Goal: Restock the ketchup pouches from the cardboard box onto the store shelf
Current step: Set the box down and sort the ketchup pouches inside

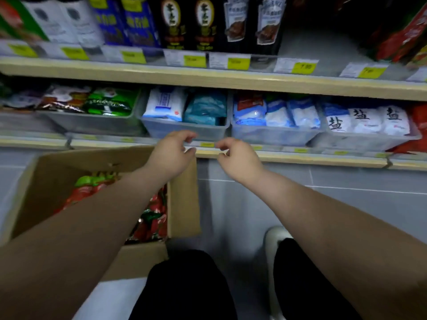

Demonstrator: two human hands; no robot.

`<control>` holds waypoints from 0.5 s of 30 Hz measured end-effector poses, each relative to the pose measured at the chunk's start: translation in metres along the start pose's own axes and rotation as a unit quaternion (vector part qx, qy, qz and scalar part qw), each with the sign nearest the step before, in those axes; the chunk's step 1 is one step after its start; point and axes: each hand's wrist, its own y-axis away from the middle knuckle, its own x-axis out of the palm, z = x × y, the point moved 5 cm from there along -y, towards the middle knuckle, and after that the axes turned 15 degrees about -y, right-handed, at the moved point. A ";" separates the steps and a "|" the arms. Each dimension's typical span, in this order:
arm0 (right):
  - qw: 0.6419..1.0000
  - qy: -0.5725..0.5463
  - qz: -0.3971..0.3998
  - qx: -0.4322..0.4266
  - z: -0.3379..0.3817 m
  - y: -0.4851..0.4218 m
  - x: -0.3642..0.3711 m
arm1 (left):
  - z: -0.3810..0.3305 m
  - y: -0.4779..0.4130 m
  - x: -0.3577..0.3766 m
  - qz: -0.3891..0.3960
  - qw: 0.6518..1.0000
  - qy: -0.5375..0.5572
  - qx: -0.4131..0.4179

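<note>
My left hand (172, 151) and right hand (238, 158) hover loosely curled and empty. The ketchup pouches (85, 192) lie in the cardboard box (184, 199) at my eight o'clock. They look soft, light and slick, so I'd pinch one near the cap.

The location is a retail shop, in a grocery aisle. At 12 o'clock, an upper shelf (208, 77) carries rows of sauce bottles (175, 21) with labels facing forward. A strip of white-and-yellow price labels (238, 62) runs along its front edge. From 10 to 2 o'clock, the lower shelf (300, 158) holds clear bins (184, 132) of bagged goods, including salt bags (365, 118) at 2 o'clock. At 8 o'clock, an open cardboard box (184, 204) of ketchup pouches (152, 218) stands on the grey tiled floor (323, 181) beside the shelving.
</note>
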 end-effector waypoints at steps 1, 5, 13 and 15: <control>1.000 -0.008 0.015 0.009 0.003 0.003 0.017 | 0.018 0.009 0.003 0.008 1.000 0.003 -0.018; 0.995 -0.045 0.086 0.034 0.014 0.014 0.090 | 0.089 0.047 0.013 0.043 0.995 -0.012 -0.090; 0.967 -0.128 0.163 0.148 0.004 0.023 0.227 | 0.194 0.102 0.077 0.146 0.945 0.056 -0.286; 0.953 -0.140 0.165 0.210 -0.009 0.017 0.252 | 0.208 0.110 0.100 0.169 0.918 0.135 -0.331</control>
